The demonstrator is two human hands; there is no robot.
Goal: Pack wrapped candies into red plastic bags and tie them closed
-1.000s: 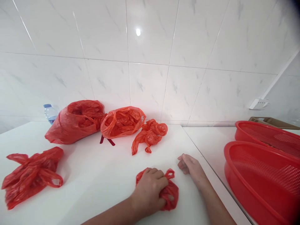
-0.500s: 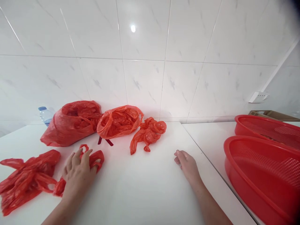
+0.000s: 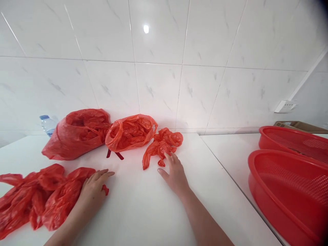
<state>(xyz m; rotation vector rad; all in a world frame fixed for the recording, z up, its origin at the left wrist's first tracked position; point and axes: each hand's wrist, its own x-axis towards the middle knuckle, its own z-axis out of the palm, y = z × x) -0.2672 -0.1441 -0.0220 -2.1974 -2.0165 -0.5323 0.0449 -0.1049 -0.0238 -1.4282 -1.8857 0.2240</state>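
My left hand (image 3: 96, 189) lies over a crumpled red plastic bag (image 3: 65, 196). Its fingers are stretched out, and a bit of the bag pokes out beside the thumb side. Left of that bag, touching it, is another crumpled red plastic bag (image 3: 19, 201). My right hand (image 3: 175, 174) is open, thumb apart from the fingers. Its fingertips are at the lower edge of a twisted orange-red plastic bag (image 3: 162, 147); whether they touch it I cannot tell.
Near the tiled wall stand a big stuffed red bag (image 3: 74, 140) and an open red bag (image 3: 130, 133) full of bags. A plastic bottle (image 3: 47, 124) is behind them. Two red plastic baskets (image 3: 258, 164) (image 3: 271, 131) stand right, past a table seam, before a cardboard box (image 3: 299, 126).
My right hand has moved left and forward to the twisted bag. The bag under my left hand has shifted left against the other one, and that hand's fingers have loosened from it.
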